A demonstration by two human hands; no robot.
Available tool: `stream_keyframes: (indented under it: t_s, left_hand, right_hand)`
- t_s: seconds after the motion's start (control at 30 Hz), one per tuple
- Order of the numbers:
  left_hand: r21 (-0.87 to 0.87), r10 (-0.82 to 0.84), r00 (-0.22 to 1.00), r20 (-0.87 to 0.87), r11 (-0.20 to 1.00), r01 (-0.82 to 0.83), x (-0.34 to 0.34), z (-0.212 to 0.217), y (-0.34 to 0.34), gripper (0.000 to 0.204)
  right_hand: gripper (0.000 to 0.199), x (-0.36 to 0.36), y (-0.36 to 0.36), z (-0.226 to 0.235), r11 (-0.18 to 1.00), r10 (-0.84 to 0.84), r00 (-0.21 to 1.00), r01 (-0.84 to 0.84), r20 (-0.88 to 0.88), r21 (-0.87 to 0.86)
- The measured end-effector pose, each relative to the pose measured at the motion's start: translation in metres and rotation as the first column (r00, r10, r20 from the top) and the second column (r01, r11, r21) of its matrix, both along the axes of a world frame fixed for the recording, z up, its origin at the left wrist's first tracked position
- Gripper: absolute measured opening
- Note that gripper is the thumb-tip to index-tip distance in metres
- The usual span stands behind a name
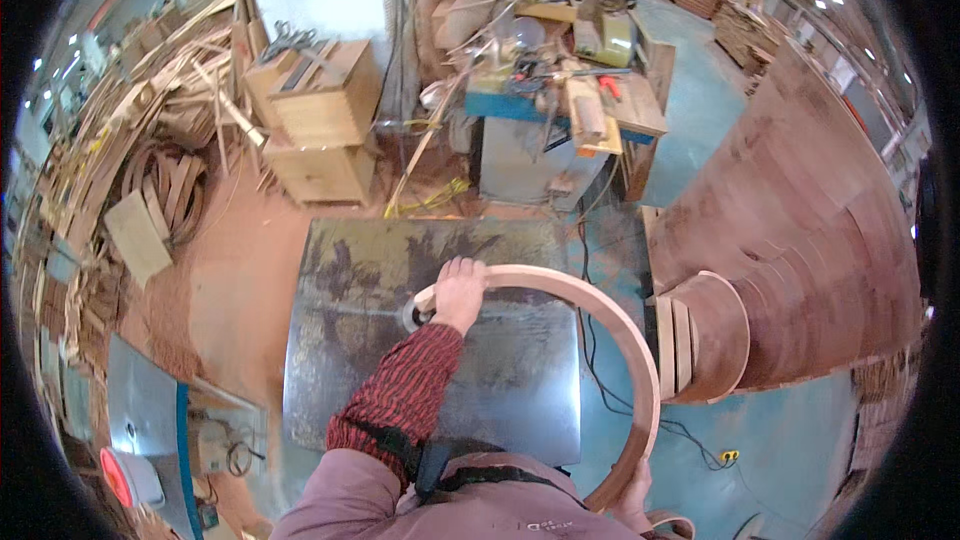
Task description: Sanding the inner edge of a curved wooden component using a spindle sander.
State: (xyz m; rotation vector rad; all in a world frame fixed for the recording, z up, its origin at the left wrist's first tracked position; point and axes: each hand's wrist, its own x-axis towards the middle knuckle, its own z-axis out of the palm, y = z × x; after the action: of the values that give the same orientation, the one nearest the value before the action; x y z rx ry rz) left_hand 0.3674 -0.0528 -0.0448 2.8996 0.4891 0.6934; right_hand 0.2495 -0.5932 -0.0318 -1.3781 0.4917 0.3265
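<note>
A curved strip of pale wood [610,325], bent like a large half ring, spans from the middle of a metal machine table [340,390] out past its right edge and back toward my body. My left hand [460,292] is closed over its far-left end, beside a small round spindle-like part [412,316] that stands in the table and is partly hidden by the wood and my hand. Low at the right, my right hand [633,498] grips the near end of the arc, its fingers partly hidden behind the wood. A red and black patterned sleeve covers my left forearm.
To the right, curved wooden pieces [705,330] rest by a broad spread of brown boards [790,240]. Cables [590,360] run along the floor there. Ahead stand a cluttered workbench [520,105] and a wooden cabinet [325,100]. Scrap wood [165,195] is heaped at the left.
</note>
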Motion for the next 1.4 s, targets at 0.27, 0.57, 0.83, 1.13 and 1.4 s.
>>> stream_keyframes:
  t_s: [0.27,0.57,0.83,1.13,1.4]
  left_hand:
    - [0.019,0.007,0.999,0.053,1.000,-0.008,0.020,-0.015,-0.019,0.014]
    - [-0.015,0.037,0.998,0.047,0.999,-0.036,0.000,-0.006,-0.027,0.018]
    - [-0.045,0.024,0.999,0.047,0.999,-0.022,-0.001,-0.005,-0.017,0.018]
    - [-0.029,0.035,0.999,-0.023,0.999,-0.036,-0.041,-0.014,-0.008,0.027]
    - [0.026,0.038,0.997,-0.071,0.999,-0.037,-0.059,0.004,-0.010,0.030]
  right_hand:
    - [0.055,-0.006,-0.029,-0.013,0.999,0.041,0.999,-0.041,-0.036,-0.009]
    - [0.074,-0.016,-0.026,0.000,0.991,-0.130,0.948,0.114,-0.291,-0.072]
    - [0.072,-0.007,-0.027,-0.002,1.000,-0.026,0.968,0.026,-0.251,-0.003]
    - [0.057,-0.008,-0.022,-0.005,0.998,0.013,0.992,-0.021,-0.126,-0.065]
    - [0.043,-0.010,-0.032,-0.022,0.999,0.028,1.000,-0.028,-0.015,-0.038]
